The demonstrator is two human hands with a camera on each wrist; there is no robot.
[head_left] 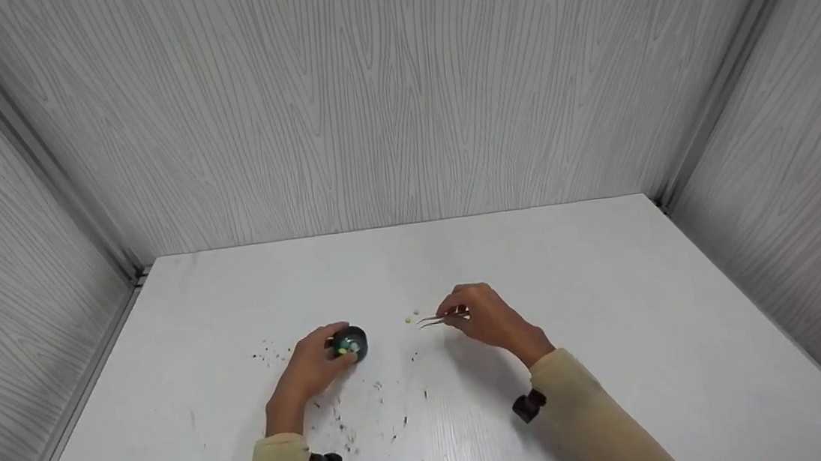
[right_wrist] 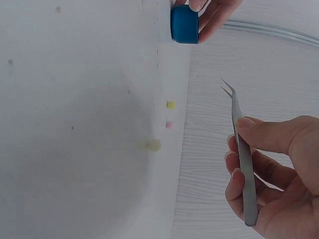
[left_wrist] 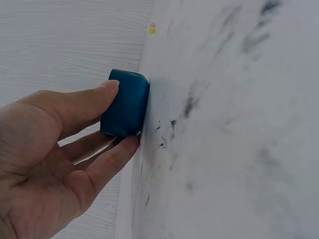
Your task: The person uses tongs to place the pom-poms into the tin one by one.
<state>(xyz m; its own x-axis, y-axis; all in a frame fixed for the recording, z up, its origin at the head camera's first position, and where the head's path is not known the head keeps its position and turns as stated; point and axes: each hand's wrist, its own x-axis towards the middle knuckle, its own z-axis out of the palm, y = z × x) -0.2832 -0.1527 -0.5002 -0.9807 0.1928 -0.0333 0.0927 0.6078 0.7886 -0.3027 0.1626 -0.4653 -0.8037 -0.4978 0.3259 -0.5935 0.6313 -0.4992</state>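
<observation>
My left hand point(head_left: 314, 364) grips a small round dark blue cup point(left_wrist: 130, 102), thumb on one side and fingers on the other. The cup stands on the table, and several small green and yellowish beads point(head_left: 347, 349) show inside it. My right hand point(right_wrist: 281, 164) pinches metal tweezers point(right_wrist: 244, 167) between thumb and fingers. Their thin bent tips point left, slightly apart, with nothing between them. Close by the tips on the table are a yellow bead point(right_wrist: 171, 105) and a pink bead point(right_wrist: 169, 125). A pale yellowish bead point(right_wrist: 154, 145) also lies there in the right wrist view.
Dark specks and smudges point(head_left: 347, 436) mark the white table point(head_left: 572, 267) around the left hand and in front of it. Grey wood-grain panels point(head_left: 397, 96) rise behind the table and at both sides.
</observation>
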